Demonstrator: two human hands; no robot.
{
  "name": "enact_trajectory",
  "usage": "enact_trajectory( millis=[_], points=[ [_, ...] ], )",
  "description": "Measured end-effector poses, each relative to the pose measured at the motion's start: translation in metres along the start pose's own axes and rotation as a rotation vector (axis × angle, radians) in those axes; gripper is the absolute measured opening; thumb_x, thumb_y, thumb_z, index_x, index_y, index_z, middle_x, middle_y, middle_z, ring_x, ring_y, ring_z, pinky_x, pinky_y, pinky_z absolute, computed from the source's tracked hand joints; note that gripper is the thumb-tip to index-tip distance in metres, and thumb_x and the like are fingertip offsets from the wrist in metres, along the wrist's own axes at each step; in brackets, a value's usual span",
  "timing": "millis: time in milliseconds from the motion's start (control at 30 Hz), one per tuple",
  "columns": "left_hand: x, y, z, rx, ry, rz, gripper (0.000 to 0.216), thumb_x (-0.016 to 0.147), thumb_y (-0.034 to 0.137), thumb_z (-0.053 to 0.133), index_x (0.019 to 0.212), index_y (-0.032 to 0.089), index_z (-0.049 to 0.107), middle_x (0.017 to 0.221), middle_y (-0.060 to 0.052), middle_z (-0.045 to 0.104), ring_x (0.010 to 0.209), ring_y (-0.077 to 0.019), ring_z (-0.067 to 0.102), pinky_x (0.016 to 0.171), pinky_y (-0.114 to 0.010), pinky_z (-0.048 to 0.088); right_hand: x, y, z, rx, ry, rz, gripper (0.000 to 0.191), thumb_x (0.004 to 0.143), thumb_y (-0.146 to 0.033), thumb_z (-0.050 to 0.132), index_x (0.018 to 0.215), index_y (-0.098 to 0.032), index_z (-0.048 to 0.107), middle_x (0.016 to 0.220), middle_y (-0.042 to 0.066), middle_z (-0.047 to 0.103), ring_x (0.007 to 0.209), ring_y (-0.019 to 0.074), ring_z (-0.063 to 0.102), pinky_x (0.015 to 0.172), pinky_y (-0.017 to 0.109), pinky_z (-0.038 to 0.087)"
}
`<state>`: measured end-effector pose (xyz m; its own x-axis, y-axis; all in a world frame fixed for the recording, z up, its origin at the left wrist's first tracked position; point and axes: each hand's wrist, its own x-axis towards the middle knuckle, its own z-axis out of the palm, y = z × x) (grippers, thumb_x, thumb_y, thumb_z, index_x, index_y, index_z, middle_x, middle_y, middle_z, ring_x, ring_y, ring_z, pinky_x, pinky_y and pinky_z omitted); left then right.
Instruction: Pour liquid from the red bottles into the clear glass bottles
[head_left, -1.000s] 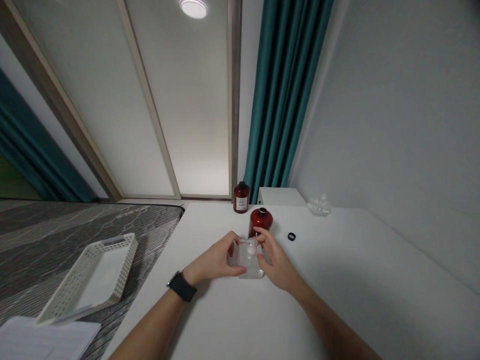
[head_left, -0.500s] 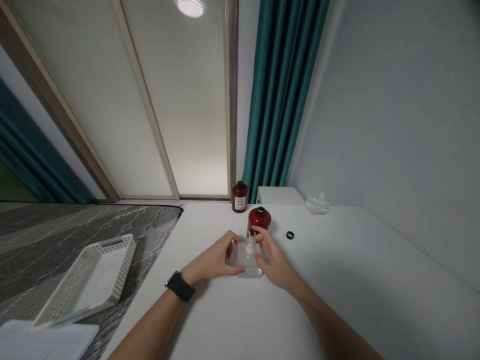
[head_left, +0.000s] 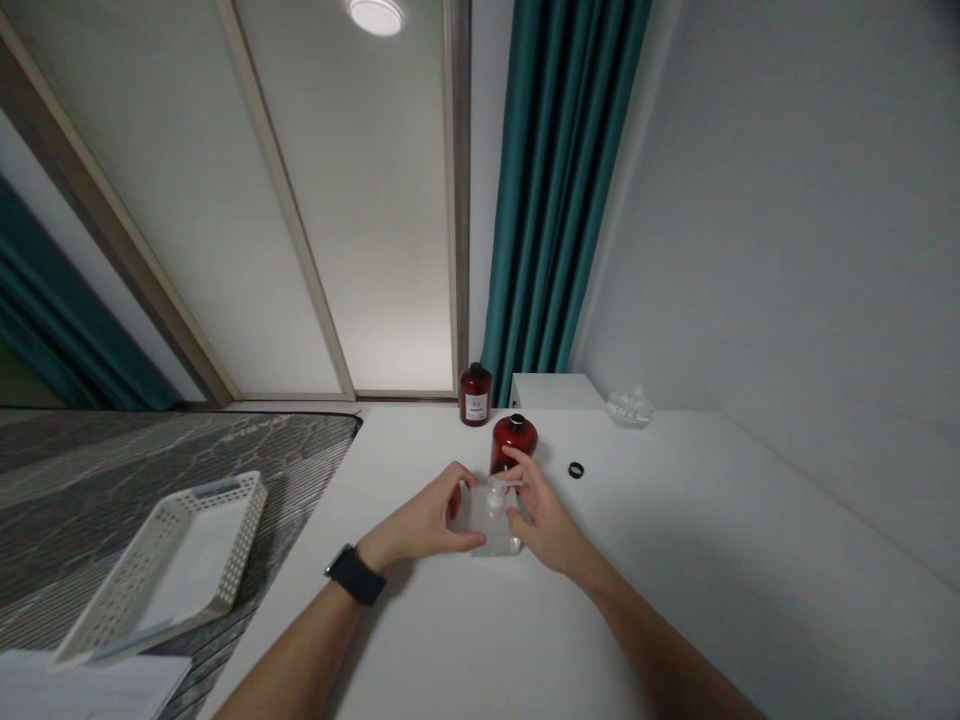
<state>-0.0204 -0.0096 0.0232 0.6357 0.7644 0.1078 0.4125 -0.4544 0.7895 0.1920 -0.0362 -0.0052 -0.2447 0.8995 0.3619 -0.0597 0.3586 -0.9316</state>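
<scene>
A clear plastic bottle (head_left: 487,520) stands on the white table (head_left: 675,560) between my two hands. My left hand (head_left: 424,520), with a black watch on its wrist, is wrapped round the bottle's left side. My right hand (head_left: 536,510) holds the right side, and its fingers pinch the white pump top (head_left: 496,488). Just behind the hands stands a dark red bottle (head_left: 512,442) with an open neck.
A second dark red bottle (head_left: 475,394) with a label stands at the table's far edge. A small black ring (head_left: 576,469) lies to the right. Crumpled clear plastic (head_left: 628,408) sits far right. A white perforated basket (head_left: 169,570) rests on the grey patterned surface at left.
The view has drifted slightly; both hands stay on the clear bottle, with the right fingers shifting a little at the pump top.
</scene>
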Motion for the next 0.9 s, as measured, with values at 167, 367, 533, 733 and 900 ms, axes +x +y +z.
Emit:
enact_trajectory(
  millis=[167,367,533,733,900],
  points=[
    [0.0,-0.002,0.0001,-0.007,-0.014,0.003,0.051,0.075,0.032,0.076,0.113,0.02,0.045,0.089,0.002,0.048,0.076,-0.0161,0.048,0.069,-0.029,0.042,-0.0007,0.0017,-0.0016,0.007,-0.035,0.019,0.072,0.071,-0.006,0.053,0.138,-0.029,0.042,0.112,0.003,0.057,0.116,0.0209,0.056,0.109,0.041,0.036],
    [0.0005,-0.0013,0.0007,-0.018,-0.014,-0.008,0.051,0.074,0.031,0.077,0.113,0.019,0.045,0.088,0.003,0.048,0.075,-0.0161,0.047,0.068,-0.029,0.042,-0.0009,0.0024,-0.0028,-0.022,-0.061,0.0,0.078,0.071,-0.002,0.05,0.143,-0.029,0.038,0.116,0.004,0.058,0.119,0.0206,0.055,0.113,0.043,0.031],
    [0.0001,0.0001,0.0,-0.022,-0.014,-0.004,0.05,0.075,0.032,0.077,0.112,0.02,0.045,0.092,0.001,0.05,0.078,-0.0171,0.049,0.07,-0.03,0.043,-0.0015,0.0026,-0.0027,-0.021,-0.051,-0.005,0.079,0.069,-0.002,0.05,0.142,-0.029,0.04,0.112,0.003,0.058,0.117,0.0199,0.056,0.112,0.041,0.034],
    [-0.0006,0.0,-0.0005,-0.013,-0.016,-0.001,0.052,0.074,0.032,0.077,0.114,0.019,0.046,0.092,0.001,0.05,0.078,-0.017,0.049,0.07,-0.03,0.043,-0.001,0.0014,-0.0037,-0.042,-0.076,-0.003,0.08,0.072,-0.003,0.051,0.146,-0.028,0.035,0.121,0.005,0.059,0.122,0.0211,0.054,0.116,0.045,0.029],
    [-0.0003,0.001,0.0001,-0.008,-0.008,-0.019,0.051,0.073,0.03,0.077,0.112,0.019,0.046,0.089,0.002,0.05,0.077,-0.0171,0.05,0.069,-0.03,0.043,-0.0006,0.0021,-0.004,-0.037,-0.054,-0.011,0.078,0.071,-0.003,0.053,0.144,-0.028,0.038,0.114,0.004,0.059,0.121,0.0208,0.055,0.115,0.044,0.032]
  ],
)
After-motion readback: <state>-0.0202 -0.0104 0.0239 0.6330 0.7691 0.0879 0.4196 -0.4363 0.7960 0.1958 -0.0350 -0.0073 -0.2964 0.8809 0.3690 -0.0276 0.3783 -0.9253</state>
